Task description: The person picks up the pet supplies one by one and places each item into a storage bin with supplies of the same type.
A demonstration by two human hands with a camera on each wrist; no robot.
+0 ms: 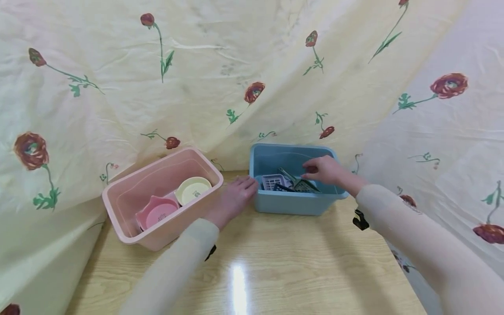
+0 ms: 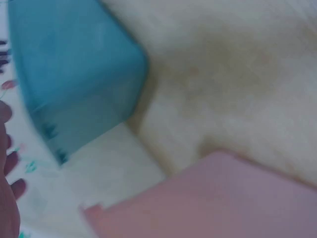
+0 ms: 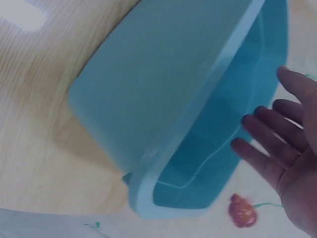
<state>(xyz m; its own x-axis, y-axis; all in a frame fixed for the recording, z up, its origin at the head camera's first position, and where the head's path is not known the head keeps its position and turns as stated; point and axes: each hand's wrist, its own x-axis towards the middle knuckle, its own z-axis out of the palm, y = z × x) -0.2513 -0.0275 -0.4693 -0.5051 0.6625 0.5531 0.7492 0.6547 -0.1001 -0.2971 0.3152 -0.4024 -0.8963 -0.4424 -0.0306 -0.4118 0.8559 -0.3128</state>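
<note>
My right hand hovers over the right half of a blue bin, fingers loosely bent and spread, with nothing in them. The right wrist view shows the same hand above the bin's opening. Inside lie a lavender slotted litter scoop, a dark green slotted litter scoop and a navy piece partly hidden by the front wall. My left hand reaches between the two bins, its fingertips right at the blue bin's left rim; only some fingers show at the edge of the left wrist view.
A pink bin stands angled at the left, holding a pink bowl with pointed ears and a cream bowl. Both bins stand on a wooden table. Flowered cloth hangs behind and at both sides.
</note>
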